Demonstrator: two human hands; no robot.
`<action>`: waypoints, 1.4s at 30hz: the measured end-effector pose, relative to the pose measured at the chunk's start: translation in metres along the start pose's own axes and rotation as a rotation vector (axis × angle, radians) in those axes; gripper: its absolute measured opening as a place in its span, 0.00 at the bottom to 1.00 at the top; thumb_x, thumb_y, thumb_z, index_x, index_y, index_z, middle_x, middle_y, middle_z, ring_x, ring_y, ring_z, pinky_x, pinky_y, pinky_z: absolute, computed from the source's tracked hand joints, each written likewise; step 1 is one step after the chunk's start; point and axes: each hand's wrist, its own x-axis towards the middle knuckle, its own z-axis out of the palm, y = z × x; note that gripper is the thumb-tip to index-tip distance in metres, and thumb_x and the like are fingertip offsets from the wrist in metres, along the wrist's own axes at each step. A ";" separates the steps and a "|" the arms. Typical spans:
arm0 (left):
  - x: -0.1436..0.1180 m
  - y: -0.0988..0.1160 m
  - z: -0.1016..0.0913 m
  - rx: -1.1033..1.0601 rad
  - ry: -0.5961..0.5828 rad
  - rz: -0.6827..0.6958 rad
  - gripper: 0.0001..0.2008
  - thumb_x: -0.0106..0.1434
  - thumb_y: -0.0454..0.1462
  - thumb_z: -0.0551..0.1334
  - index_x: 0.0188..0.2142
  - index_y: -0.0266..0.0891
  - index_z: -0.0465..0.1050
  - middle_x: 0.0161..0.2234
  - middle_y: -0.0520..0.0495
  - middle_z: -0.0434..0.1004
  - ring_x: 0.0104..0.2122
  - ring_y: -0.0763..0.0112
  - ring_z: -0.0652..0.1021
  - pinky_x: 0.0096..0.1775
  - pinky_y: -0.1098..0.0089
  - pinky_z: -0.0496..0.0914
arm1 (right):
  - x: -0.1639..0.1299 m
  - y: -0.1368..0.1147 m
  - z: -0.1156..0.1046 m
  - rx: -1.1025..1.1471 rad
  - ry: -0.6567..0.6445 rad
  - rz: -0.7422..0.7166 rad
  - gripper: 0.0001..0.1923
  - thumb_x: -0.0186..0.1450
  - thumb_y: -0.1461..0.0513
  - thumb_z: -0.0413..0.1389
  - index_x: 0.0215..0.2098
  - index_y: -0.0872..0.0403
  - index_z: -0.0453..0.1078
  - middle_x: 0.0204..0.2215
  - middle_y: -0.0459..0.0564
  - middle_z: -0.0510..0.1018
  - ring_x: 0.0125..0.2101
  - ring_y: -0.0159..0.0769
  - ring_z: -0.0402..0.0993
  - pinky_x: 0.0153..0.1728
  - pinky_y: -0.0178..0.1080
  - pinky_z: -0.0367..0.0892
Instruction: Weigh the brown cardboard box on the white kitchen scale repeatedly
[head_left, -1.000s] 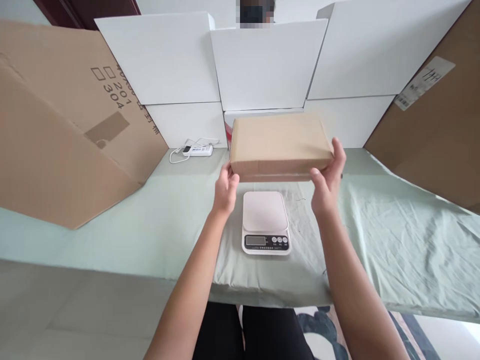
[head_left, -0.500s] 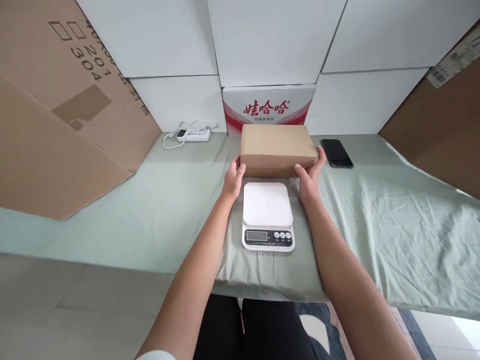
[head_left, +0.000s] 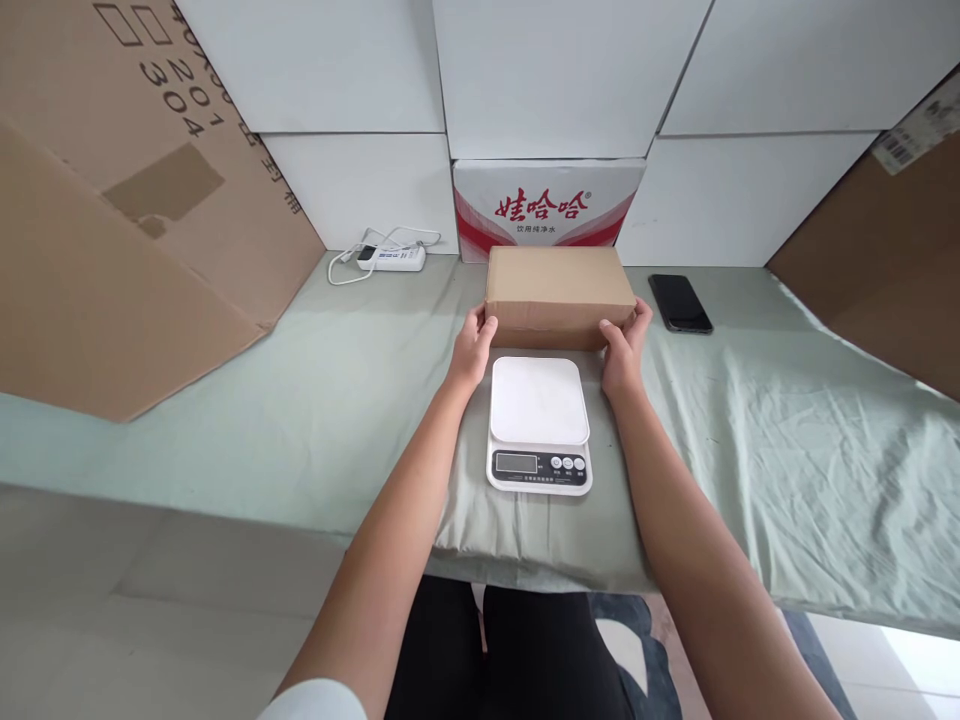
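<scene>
Before white panels (head_left: pixel 544 75), two hands (head_left: pixel 472 350) (head_left: pixel 624 355) hold one box (head_left: pixel 559 280).

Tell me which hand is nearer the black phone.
Right. The right hand touches the small cardboard box at its right end, just left of the phone; the left hand touches the opposite end, farther away.

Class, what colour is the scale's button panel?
Black, with pale round buttons; it shows best in the head view.

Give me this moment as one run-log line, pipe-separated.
left hand: holding box, left end | right hand: holding box, right end | scale: in front of box | phone: right of box
</scene>
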 end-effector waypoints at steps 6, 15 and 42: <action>0.001 -0.009 -0.003 -0.010 0.054 0.029 0.47 0.68 0.69 0.59 0.75 0.45 0.64 0.81 0.36 0.62 0.82 0.44 0.62 0.80 0.46 0.59 | -0.001 -0.001 -0.002 -0.006 0.027 0.000 0.42 0.58 0.48 0.62 0.67 0.42 0.55 0.68 0.55 0.72 0.73 0.55 0.67 0.78 0.67 0.57; 0.000 -0.003 -0.003 0.014 0.008 -0.004 0.45 0.70 0.69 0.57 0.72 0.43 0.71 0.79 0.36 0.68 0.80 0.41 0.65 0.80 0.39 0.57 | -0.002 -0.004 -0.001 -0.068 -0.006 0.025 0.49 0.58 0.48 0.63 0.75 0.45 0.57 0.73 0.56 0.70 0.78 0.55 0.61 0.84 0.67 0.48; -0.136 0.044 -0.045 -0.011 -0.052 0.209 0.40 0.73 0.65 0.58 0.70 0.41 0.76 0.67 0.33 0.83 0.74 0.40 0.75 0.74 0.45 0.70 | -0.116 -0.054 -0.050 -0.253 -0.013 -0.220 0.53 0.65 0.39 0.68 0.81 0.37 0.52 0.82 0.55 0.57 0.83 0.64 0.53 0.82 0.74 0.49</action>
